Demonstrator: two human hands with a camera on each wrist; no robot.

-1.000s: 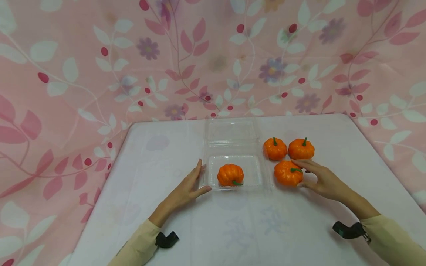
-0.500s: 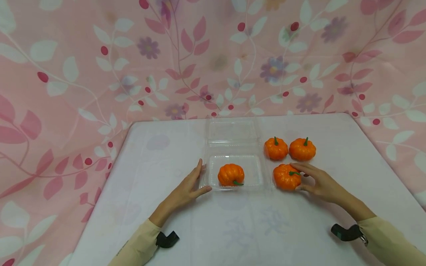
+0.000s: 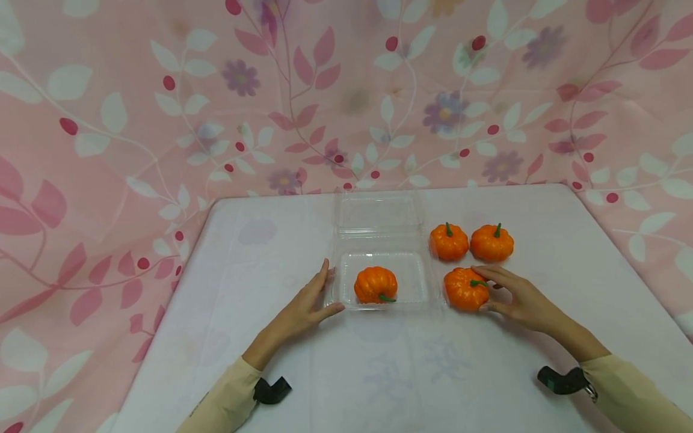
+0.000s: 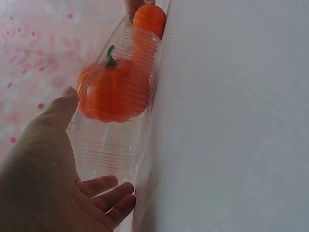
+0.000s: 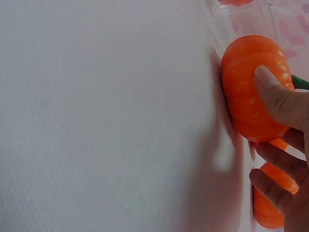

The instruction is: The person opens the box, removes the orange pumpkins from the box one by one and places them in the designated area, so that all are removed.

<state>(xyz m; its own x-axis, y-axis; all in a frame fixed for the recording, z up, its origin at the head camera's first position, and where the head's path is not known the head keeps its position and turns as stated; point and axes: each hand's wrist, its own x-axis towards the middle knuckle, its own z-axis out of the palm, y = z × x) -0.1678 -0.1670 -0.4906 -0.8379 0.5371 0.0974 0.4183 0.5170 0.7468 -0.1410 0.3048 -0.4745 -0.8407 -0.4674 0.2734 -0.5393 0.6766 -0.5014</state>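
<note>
A clear plastic clamshell box [image 3: 428, 279] lies with its lid [image 3: 379, 213] folded back. One orange toy pumpkin [image 3: 375, 284] sits in its base, green stem toward the front. At the box's left side rests my left hand [image 3: 305, 304], fingers spread; in the left wrist view its thumb [image 4: 67, 99] is right at the rim. Just right of the box, my right hand [image 3: 522, 300] grips another toy pumpkin [image 3: 464, 290] between thumb and fingers. The right wrist view shows the thumb [image 5: 270, 87] pressed on this pumpkin's ribbed side, close over the cloth.
Two more toy pumpkins, one on the left [image 3: 449, 242] and one on the right [image 3: 492, 243], stand upright behind the gripped one. A white cloth covers the table [image 3: 243, 240]. Behind it hangs a pink floral curtain [image 3: 346, 96].
The right hand has drawn its pumpkin slightly toward the front and left, away from the two behind it, and is nearly still over the last half second. The left hand stays put.
</note>
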